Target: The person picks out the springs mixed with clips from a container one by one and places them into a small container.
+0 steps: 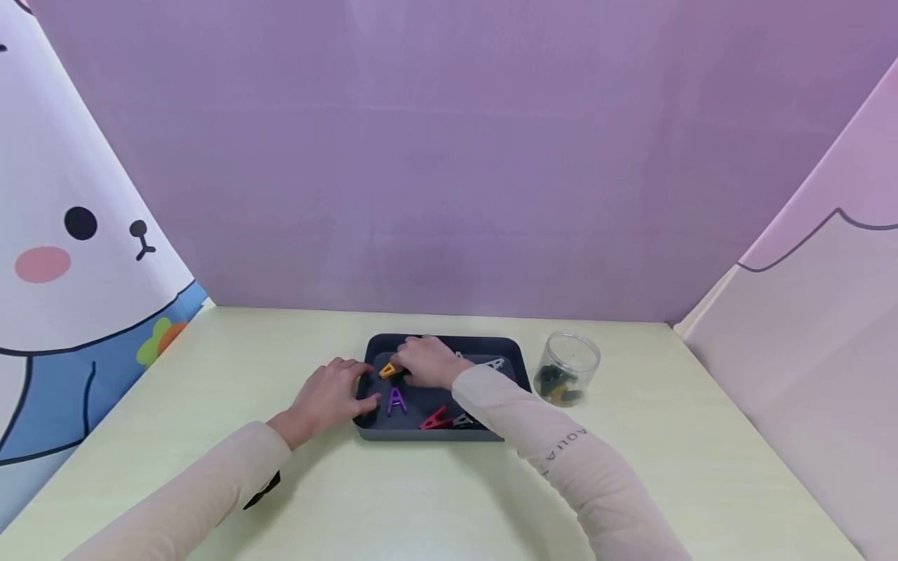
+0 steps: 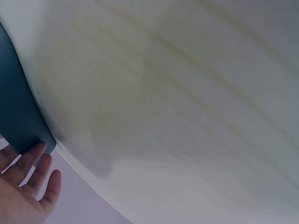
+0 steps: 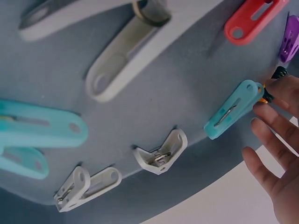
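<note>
A dark grey tray [image 1: 435,435] holds several plastic clothespins. My left hand [image 1: 330,401] grips the tray's left side, its thumb over the rim; the left wrist view shows bent fingers [image 2: 35,161] against the outer wall. Inside the tray at the back left, my right hand [image 1: 426,362] pinches a small dark green ridged piece [image 3: 279,72], partly hidden by the fingertips. An orange clothespin [image 1: 387,370] lies right beside those fingers, and a purple clothespin [image 1: 397,401] is nearer me. A turquoise clothespin [image 3: 233,109] lies by the right fingertips in the right wrist view.
A clear round jar [image 1: 570,354] with dark green and yellowish pieces stands right of the tray. Red [image 1: 435,419] and white clothespins [image 1: 495,363] lie elsewhere in the tray. Behind the pale table [image 1: 281,343] rises a purple backdrop [image 1: 449,156], with printed panels at both sides.
</note>
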The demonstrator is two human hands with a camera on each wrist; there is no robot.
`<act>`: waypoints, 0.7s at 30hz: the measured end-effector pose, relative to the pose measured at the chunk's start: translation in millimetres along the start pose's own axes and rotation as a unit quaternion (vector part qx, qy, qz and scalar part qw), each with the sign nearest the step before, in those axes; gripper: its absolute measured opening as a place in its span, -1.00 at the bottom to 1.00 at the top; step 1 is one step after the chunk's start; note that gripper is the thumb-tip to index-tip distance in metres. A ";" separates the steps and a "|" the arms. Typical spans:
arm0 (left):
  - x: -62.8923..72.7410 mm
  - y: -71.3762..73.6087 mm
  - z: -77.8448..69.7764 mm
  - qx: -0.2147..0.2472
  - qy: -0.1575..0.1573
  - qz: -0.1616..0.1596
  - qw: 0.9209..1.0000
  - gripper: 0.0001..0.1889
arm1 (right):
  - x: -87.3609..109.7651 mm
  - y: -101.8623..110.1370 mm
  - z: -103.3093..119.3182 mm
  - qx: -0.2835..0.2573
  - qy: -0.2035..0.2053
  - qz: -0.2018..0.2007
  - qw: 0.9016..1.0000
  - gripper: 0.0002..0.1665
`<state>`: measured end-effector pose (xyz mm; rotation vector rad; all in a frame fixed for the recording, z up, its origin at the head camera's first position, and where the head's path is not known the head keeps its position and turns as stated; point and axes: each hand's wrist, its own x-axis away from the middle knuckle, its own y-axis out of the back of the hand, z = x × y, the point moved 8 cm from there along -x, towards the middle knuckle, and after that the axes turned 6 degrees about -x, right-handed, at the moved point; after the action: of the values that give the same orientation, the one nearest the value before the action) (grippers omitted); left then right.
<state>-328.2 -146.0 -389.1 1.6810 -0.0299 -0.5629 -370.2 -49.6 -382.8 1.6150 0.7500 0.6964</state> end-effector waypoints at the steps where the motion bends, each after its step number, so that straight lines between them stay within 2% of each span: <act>1: 0.0 0.1 0.2 -0.002 0.000 0.001 1.000 -0.46 | 0.3 0.9 -0.3 0.000 0.001 0.001 1.000 -0.76; 10: 0.4 -0.7 0.6 -0.004 0.006 0.008 1.000 -0.46 | 6.2 14.4 -5.1 -0.014 0.009 -0.013 1.000 -0.72; 21: 0.2 -0.5 1.4 -0.003 0.015 0.009 1.000 -0.46 | 26.5 37.8 -18.1 -0.033 -0.005 -0.026 0.999 -0.86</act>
<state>-328.7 -147.2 -389.7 1.6815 -0.0225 -0.5235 -364.2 -22.7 -341.6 1.5336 0.7508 0.6689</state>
